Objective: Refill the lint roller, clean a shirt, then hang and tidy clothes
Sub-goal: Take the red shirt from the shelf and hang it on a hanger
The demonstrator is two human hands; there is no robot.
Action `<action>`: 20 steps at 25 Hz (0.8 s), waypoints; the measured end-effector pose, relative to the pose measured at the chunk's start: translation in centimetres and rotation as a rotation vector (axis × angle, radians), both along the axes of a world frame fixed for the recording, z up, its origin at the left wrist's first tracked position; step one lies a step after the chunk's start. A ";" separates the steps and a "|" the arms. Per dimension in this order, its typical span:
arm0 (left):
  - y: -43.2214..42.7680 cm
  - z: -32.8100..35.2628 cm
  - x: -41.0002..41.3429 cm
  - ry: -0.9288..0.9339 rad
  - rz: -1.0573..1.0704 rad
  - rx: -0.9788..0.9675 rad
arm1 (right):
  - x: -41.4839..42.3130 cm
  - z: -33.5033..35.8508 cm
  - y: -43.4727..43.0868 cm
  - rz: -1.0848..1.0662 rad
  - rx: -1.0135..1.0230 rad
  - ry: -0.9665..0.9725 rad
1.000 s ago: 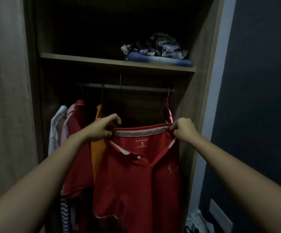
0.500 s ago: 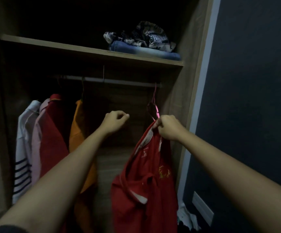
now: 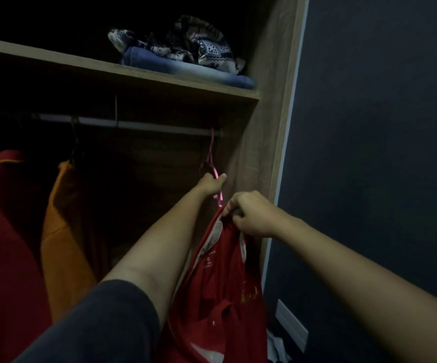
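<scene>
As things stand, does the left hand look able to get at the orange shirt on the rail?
Probably yes: no garment hangs between the left hand and the orange shirt, but the hand grips the pink hanger and must release it first.

Neck label (image 3: 209, 255) printed inside the collar of the red shirt (image 3: 220, 286): only the letters "ANO" are legible. The circled mark and fine lines beneath are too small to read.

Home bedroom: wooden wardrobe (image 3: 261, 142), hanging shirts (image 3: 65, 226), folded clothes (image 3: 186, 61).
</scene>
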State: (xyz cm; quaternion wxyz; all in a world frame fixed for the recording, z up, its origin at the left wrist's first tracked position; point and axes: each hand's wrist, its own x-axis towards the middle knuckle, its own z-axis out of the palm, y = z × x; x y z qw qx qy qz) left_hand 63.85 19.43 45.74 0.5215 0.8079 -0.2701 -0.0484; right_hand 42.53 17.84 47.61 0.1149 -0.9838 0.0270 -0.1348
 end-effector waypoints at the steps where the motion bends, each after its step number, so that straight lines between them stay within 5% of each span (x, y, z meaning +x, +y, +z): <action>1: -0.7 -0.2 0.9 0.023 0.000 -0.023 | 0.0 0.0 -0.1 0.010 -0.020 0.000; 11: -1.0 2.7 1.4 0.082 -0.008 -0.282 | 0.7 -0.4 -1.7 -0.002 -0.065 -0.037; 15: 1.8 1.6 -0.8 0.027 0.139 -0.202 | 0.9 -0.8 -1.5 -0.007 -0.086 -0.032; 20: 8.7 -1.4 -4.3 -0.258 0.422 -0.021 | 1.7 -2.0 -1.3 0.000 -0.045 -0.018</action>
